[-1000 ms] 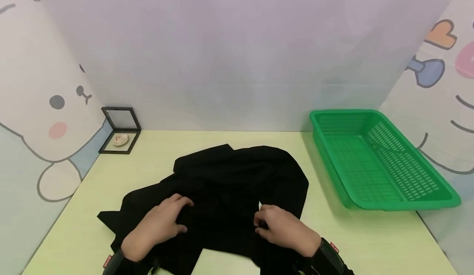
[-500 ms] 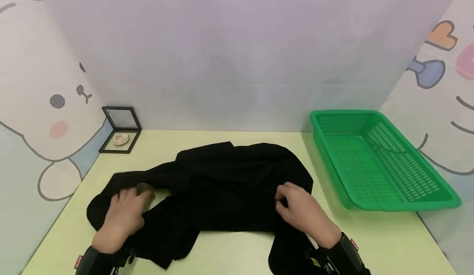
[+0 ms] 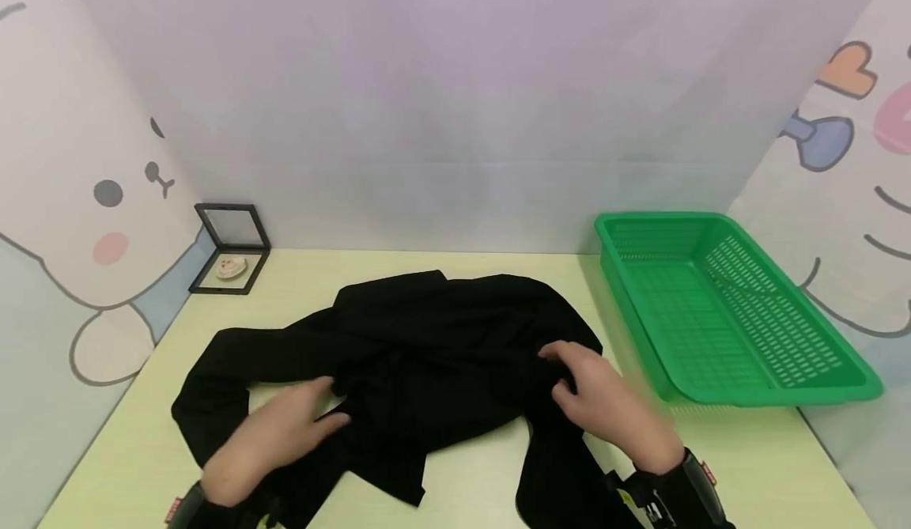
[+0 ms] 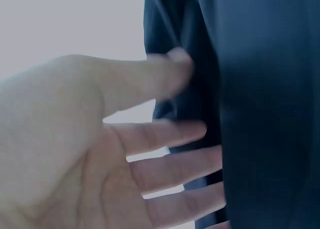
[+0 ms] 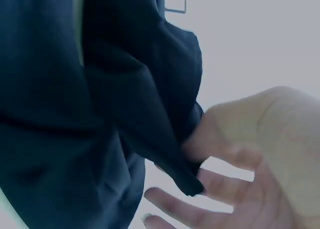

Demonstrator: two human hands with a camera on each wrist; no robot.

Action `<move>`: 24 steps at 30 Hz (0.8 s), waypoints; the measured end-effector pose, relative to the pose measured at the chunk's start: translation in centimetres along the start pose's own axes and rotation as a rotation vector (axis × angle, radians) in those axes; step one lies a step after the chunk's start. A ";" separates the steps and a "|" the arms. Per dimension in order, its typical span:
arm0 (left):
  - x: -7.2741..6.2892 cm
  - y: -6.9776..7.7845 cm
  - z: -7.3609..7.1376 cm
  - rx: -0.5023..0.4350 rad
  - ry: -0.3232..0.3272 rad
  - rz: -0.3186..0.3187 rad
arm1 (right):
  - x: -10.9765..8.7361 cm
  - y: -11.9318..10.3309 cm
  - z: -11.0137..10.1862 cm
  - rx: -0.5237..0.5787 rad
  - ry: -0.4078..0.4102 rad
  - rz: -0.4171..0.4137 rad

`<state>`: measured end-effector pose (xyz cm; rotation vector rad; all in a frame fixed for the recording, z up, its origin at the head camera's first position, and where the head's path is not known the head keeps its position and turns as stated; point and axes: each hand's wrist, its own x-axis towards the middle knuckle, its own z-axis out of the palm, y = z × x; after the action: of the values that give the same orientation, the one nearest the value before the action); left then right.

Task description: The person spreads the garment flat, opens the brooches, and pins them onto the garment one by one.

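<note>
A crumpled black garment (image 3: 455, 331) lies across the middle of the table. One long sleeve-like part (image 3: 213, 371) bends round at its left, and another (image 3: 562, 481) trails toward the front right. My left hand (image 3: 285, 430) is over the garment's left part, thumb and fingers spread. In the left wrist view its fingertips go behind a dark fold (image 4: 270, 109). My right hand (image 3: 605, 394) is at the garment's right side, index finger and thumb apart. A cloth corner (image 5: 187, 181) hangs against its thumb and fingers in the right wrist view.
A green plastic basket (image 3: 640, 331) stands on the right of the pale yellow table (image 3: 470, 481). At the back left is an opened black-framed case (image 3: 229, 290) with a small pale object (image 3: 231, 267) inside. A light curtain-like backdrop (image 3: 441, 118) rises behind the table.
My left hand went out to the left, then came back toward the middle. The garment's left sleeve-like part now spreads leftward. My right hand moved right and its fingers opened out.
</note>
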<state>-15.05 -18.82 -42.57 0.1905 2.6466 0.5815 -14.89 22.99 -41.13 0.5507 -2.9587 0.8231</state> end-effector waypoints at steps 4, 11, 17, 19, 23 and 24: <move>0.3 1.9 1.7 -0.050 -0.064 0.083 | 0.1 -0.5 1.2 0.066 -0.147 -0.098; 1.0 0.8 2.1 0.141 0.050 0.096 | -1.3 -0.9 3.0 0.276 -0.360 -0.398; 1.4 -1.8 0.1 0.227 0.108 0.061 | -3.1 -1.9 5.0 0.367 -0.589 -0.446; 1.4 -2.6 -0.8 0.246 0.120 0.035 | -3.5 -2.3 5.4 0.351 -0.625 -0.433; 1.1 -3.8 -2.4 0.265 0.211 -0.022 | -4.0 -3.0 5.7 0.290 -0.662 -0.428; 1.0 -4.0 -2.7 0.263 0.247 -0.031 | -4.1 -3.2 5.7 0.292 -0.678 -0.425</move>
<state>-17.24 -23.23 -42.41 0.1624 2.9558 0.2574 -9.56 18.88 -44.88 1.7067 -3.0451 1.2063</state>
